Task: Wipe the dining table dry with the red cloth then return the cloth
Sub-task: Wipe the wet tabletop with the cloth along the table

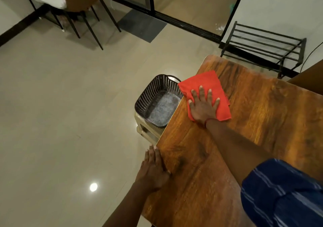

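The red cloth (pixel 206 82) lies folded on the wooden dining table (pixel 258 107), near its left edge, one corner hanging past the edge. My right hand (pixel 203 107) presses flat on the cloth's near half, fingers spread. My left hand (pixel 153 169) rests palm down on the table's left edge, closer to me, holding nothing.
A dark perforated basket (pixel 157 102) sits on a cream stool (pixel 145 130) just left of the table, under the cloth's corner. A black metal rack (pixel 265 50) stands beyond the table's far end. A chair (pixel 82 4) stands far left on the tiled floor.
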